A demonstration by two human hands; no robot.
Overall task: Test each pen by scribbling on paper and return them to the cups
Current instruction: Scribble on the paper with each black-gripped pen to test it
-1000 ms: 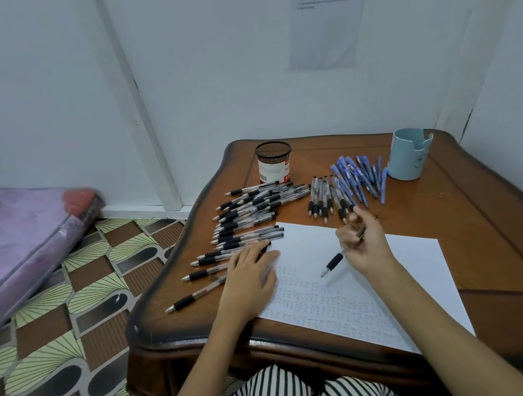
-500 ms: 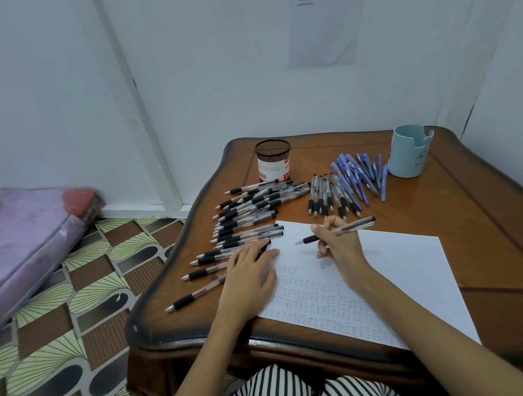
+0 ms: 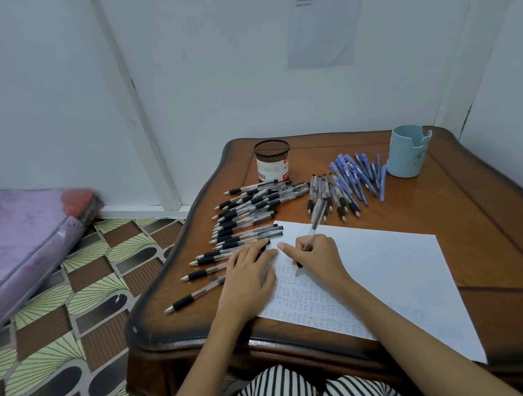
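Clear pen (image 3: 315, 224) with black grip, tip on scribbled paper (image 3: 374, 269)

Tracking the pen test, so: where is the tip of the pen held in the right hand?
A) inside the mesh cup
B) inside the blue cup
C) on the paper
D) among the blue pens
C: the right hand holds the pen slanted, its tip down on the paper.

Soft, even, cool indoor light; source not visible, shadows weak. Faint sheen on the table (image 3: 482, 223) top. Wide-angle bending at frame edges; the held pen (image 3: 318, 213) is slightly motion-blurred.
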